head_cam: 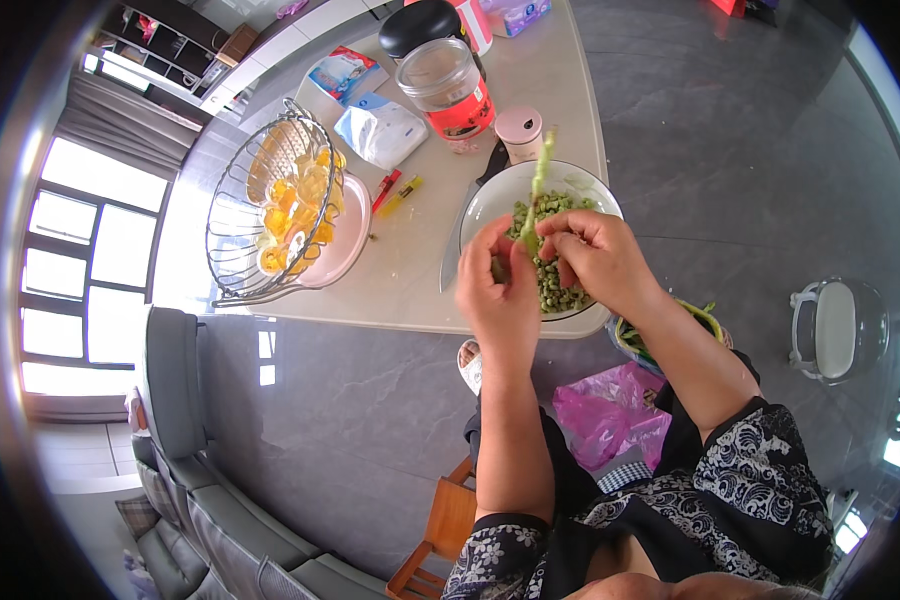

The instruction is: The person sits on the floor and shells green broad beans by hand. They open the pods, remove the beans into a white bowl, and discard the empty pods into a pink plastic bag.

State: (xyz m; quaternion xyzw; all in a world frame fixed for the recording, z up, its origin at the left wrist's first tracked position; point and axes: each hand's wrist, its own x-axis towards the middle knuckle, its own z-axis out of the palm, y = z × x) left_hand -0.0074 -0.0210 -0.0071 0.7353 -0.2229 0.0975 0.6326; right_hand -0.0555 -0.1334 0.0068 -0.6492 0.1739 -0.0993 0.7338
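Note:
A long green bean pod [540, 176] points up and away from me, its lower end between my hands. My left hand [499, 281] grips it with thumb and fingers. The fingertips of my right hand [596, 251] pinch at the pod's lower end. Beneath both hands is a white bowl [487, 191] with a dark rim, near the table's corner. Small green bean pieces [559, 289] lie heaped in it, partly hidden by my hands. Left of the bowl rests a kitchen knife [459, 229], its black handle pointing away.
A pink lidded cup [519, 131] and a clear plastic jar [442, 86] stand behind the bowl. Leftward on the table [405, 300] are two pens [401, 196] and a wire basket [217, 225] of yellow-orange packets. A bag-lined bin [697, 319] and a pink plastic bag [607, 409] sit below.

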